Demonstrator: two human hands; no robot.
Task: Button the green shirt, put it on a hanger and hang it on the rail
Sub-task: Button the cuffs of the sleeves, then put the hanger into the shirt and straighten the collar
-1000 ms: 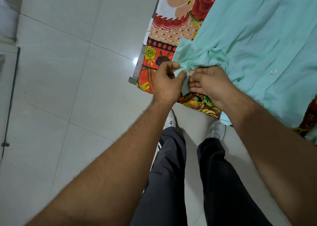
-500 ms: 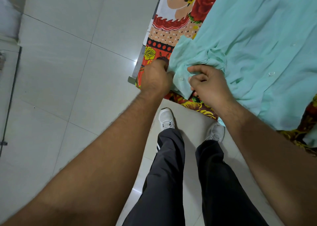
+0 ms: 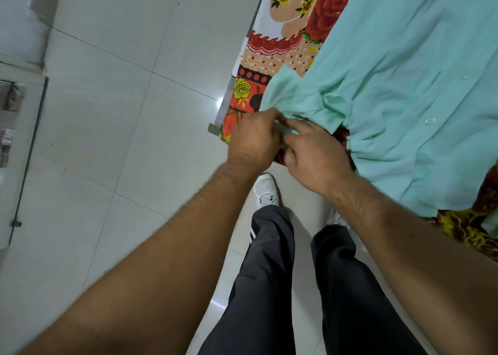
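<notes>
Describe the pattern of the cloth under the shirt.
Bright floral print, red and yellow roses on orange and white, under the shirt; head view.

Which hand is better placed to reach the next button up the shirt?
Right, probably. The right hand lies against the green shirt, nearer the clear button. The left hand sits at the floor-side edge, farther away. Both pinch the hem.
</notes>
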